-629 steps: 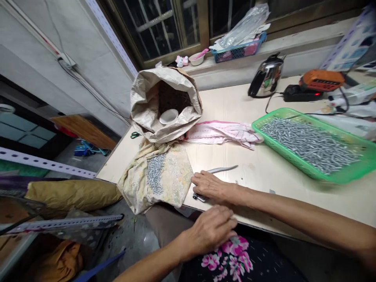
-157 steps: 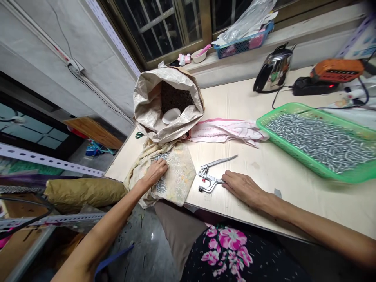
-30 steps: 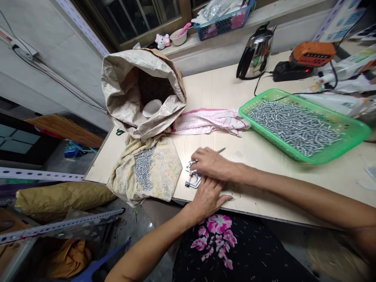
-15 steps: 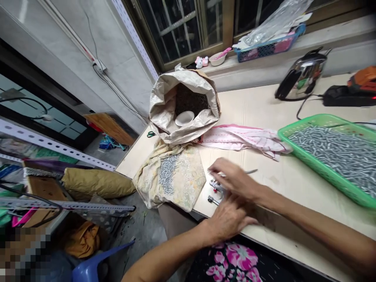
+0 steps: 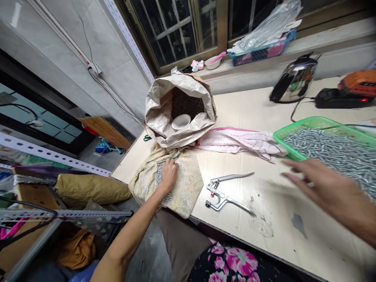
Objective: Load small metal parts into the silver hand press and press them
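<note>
My left hand reaches down onto a pile of small silver metal pins on a patterned cloth. Its fingers are curled together at the pile, and the fingertips are hidden. My right hand, blurred, hovers over the table beside the green basket, fingers stretched out and nothing visible in them. That basket holds many small silver metal pieces. Between my hands lie metal pliers with a C-shaped jaw, a small spring and a red part, handles spread.
Behind the cloth stands an open sack of dark small bits with a white bowl inside. A pink-and-white towel lies beside it. Farther back are a kettle and an orange battery tool part on a black charger.
Both hands have left the pliers, which now lie on the table. My left hand has moved left to the pile on the cloth; my right hand has swung right toward the green basket.
</note>
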`<state>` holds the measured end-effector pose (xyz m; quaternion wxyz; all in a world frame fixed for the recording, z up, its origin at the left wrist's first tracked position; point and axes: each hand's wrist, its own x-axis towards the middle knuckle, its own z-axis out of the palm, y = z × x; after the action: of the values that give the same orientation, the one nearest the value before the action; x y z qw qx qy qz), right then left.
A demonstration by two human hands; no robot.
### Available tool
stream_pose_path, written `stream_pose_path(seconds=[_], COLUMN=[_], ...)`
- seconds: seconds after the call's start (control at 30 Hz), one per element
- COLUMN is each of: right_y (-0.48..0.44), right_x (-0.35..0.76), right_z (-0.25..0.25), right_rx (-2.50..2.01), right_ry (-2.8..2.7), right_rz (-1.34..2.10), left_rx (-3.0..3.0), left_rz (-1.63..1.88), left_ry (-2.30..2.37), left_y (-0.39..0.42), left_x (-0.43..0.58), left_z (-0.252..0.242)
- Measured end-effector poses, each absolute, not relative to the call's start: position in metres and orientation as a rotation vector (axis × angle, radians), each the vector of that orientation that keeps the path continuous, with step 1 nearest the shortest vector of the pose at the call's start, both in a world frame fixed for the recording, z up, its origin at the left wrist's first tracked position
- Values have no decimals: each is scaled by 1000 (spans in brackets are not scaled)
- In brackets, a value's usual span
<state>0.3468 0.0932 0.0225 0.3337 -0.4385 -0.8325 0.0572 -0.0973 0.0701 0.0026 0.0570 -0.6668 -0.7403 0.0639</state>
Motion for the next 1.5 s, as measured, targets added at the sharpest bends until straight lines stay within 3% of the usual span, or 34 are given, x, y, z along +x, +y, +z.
stream_pose_path(seconds=[0.2, 0.37, 0.5, 0.67, 1.23, 1.5], right_y=[39, 38, 35, 29, 36, 63], right_x=[267, 254, 253, 256, 255, 282], right_z=[-8, -31, -42, -37, -35, -21], right_rx=[-968, -997, -920, -835, -951, -1029], right_ry=[-2488, -2632, -2656, -2636, -2705, -2658], right_rz=[607, 567, 387, 224, 362, 303], left_rx=[-2160, -2350, -2353, -2389, -2452, -2465], left_rz=[-161, -823, -1043, -1024, -349, -317], left_ry=[-2322, -2722, -2938, -2928, -2921, -3035], left_y=[64, 21, -4, -7, 12, 14], left_x=[-74, -21, 4, 6, 18, 17], left_z=[21, 21, 3, -8, 12, 13])
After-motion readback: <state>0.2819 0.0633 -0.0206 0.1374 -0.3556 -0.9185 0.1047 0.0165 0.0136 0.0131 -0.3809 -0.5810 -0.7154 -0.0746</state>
